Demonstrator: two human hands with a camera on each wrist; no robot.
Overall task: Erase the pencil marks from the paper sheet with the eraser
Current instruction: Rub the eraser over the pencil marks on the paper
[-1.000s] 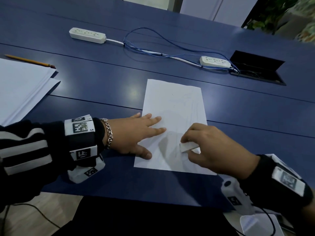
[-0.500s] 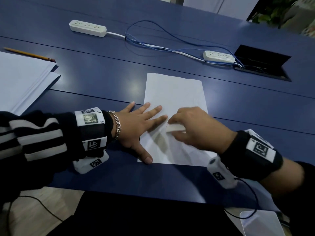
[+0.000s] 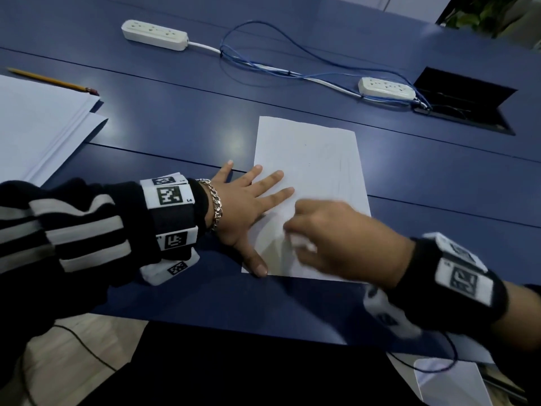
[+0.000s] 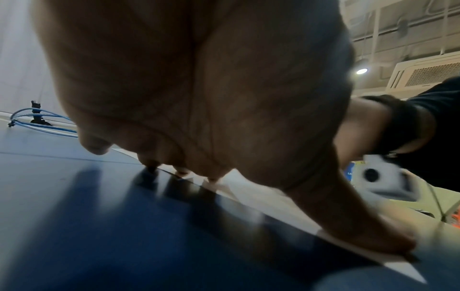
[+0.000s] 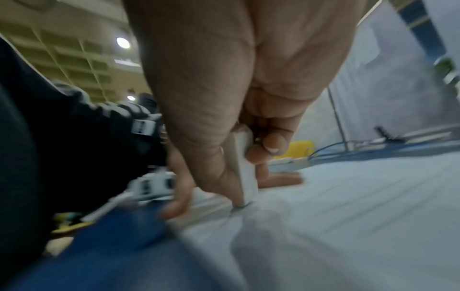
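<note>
A white paper sheet (image 3: 307, 159) with faint pencil lines on its right half lies on the blue table (image 3: 175, 118). My left hand (image 3: 251, 206) lies flat with spread fingers on the sheet's left edge, thumb at the near left corner. My right hand (image 3: 336, 238), blurred by motion, pinches a white eraser (image 3: 301, 243) on the sheet's lower middle. In the right wrist view the eraser (image 5: 245, 173) stands on end between thumb and fingers, its tip touching the paper (image 5: 348, 216). The left wrist view has my left hand (image 4: 199, 98) with its fingertips pressed on the sheet's edge.
A stack of white paper (image 3: 35, 130) with a yellow pencil (image 3: 52, 81) lies at the left. Two white power strips (image 3: 153, 35) (image 3: 386, 88) with blue cables (image 3: 278, 68) run across the far table. An open black cable hatch (image 3: 465, 101) sits at the far right.
My right hand with the eraser slid left and away across the sheet, then back toward me to the lower middle. The left hand stayed flat on the paper.
</note>
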